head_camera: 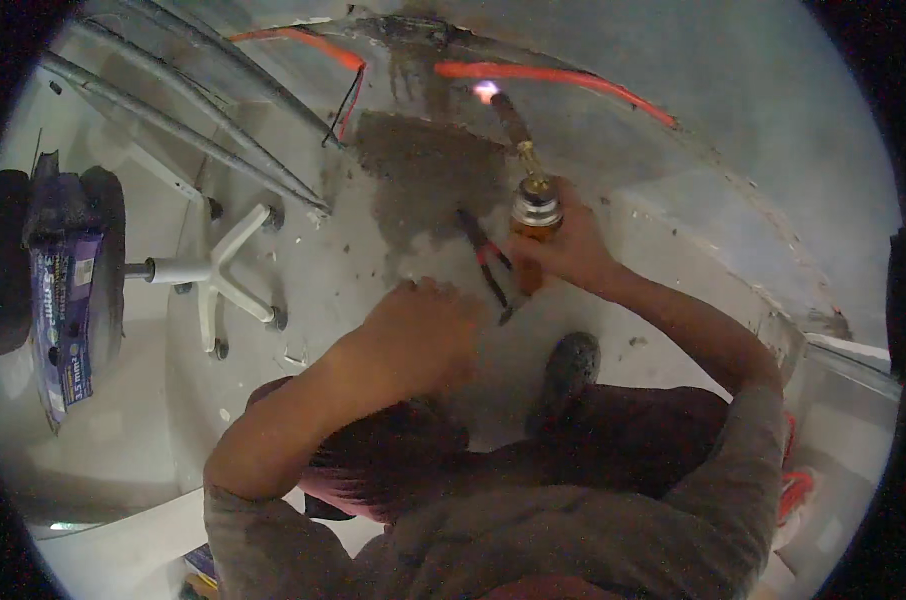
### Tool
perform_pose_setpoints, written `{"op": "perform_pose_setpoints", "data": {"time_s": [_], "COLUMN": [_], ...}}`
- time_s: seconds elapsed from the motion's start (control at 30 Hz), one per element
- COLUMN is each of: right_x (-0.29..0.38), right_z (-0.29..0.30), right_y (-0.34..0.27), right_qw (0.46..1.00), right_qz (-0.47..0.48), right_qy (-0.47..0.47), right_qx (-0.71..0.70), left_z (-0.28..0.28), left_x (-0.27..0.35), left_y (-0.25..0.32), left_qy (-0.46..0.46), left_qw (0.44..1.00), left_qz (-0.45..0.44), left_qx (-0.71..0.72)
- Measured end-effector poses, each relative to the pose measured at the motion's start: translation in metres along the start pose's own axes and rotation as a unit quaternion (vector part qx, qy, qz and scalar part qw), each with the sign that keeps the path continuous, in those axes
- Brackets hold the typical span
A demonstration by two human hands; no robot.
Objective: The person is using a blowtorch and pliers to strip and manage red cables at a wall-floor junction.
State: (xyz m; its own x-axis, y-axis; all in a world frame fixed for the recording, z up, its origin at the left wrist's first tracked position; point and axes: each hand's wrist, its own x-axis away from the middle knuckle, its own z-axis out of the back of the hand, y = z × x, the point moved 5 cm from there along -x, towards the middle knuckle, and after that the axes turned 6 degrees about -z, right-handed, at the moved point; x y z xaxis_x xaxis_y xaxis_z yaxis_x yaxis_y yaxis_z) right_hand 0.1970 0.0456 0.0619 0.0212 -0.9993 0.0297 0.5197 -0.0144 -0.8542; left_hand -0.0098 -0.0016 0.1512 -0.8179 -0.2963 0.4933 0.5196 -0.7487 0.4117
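Note:
My right hand (573, 240) grips a handheld gas torch (537, 210) with an orange body, a silver collar and a brass neck. At its dark nozzle burns a small flame (486, 91), close below the orange conduit (543, 73) along the wall. My left hand (423, 330) is held in front of me, back upward and fingers curled; whatever may be inside them is hidden. Between my hands, pliers with red-and-black handles (486, 259) lie on the floor. Black and red wires (348, 105) hang from the end of another orange conduit piece (310, 45).
Grey pipes (197, 124) slant down at upper left. A swivel chair with a white wheeled base (220, 274) stands left, a purple printed package (66, 315) on its seat. A dark patch (430, 165) marks the floor by the wall. My shoe (573, 364) is below the torch.

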Motion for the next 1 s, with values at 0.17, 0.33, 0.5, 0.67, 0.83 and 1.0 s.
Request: {"op": "perform_pose_setpoints", "data": {"time_s": [0.17, 0.33, 0.5, 0.67, 0.83, 1.0], "right_x": [-0.021, -0.019, -0.011, -0.022, -0.01, -0.008], "right_z": [0.015, 0.006, 0.01, 0.021, -0.001, -0.008], "right_y": [-0.002, 0.028, 0.008, -0.008, 0.046, 0.078], "right_qw": [0.999, 0.993, 0.999, 0.999, 0.998, 0.928], "right_qz": [0.026, -0.059, -0.036, 0.041, -0.045, -0.23], "right_qy": [0.011, -0.033, -0.024, 0.008, -0.027, -0.148], "right_qx": [0.028, 0.093, -0.016, 0.026, -0.021, -0.252], "left_z": [-0.001, 0.001, 0.0, 0.004, -0.001, 0.0], "left_x": [-0.015, -0.032, -0.036, -0.035, -0.034, -0.028], "left_y": [-0.024, -0.027, -0.015, -0.015, -0.013, -0.012], "left_qy": [0.073, 0.065, 0.044, 0.042, 0.063, 0.041], "left_qw": [0.996, 0.998, 0.999, 0.999, 0.998, 0.999], "left_qz": [0.036, 0.02, 0.007, 0.008, -0.001, 0.01], "left_qx": [-0.047, -0.013, -0.019, -0.014, -0.021, 0.003]}}
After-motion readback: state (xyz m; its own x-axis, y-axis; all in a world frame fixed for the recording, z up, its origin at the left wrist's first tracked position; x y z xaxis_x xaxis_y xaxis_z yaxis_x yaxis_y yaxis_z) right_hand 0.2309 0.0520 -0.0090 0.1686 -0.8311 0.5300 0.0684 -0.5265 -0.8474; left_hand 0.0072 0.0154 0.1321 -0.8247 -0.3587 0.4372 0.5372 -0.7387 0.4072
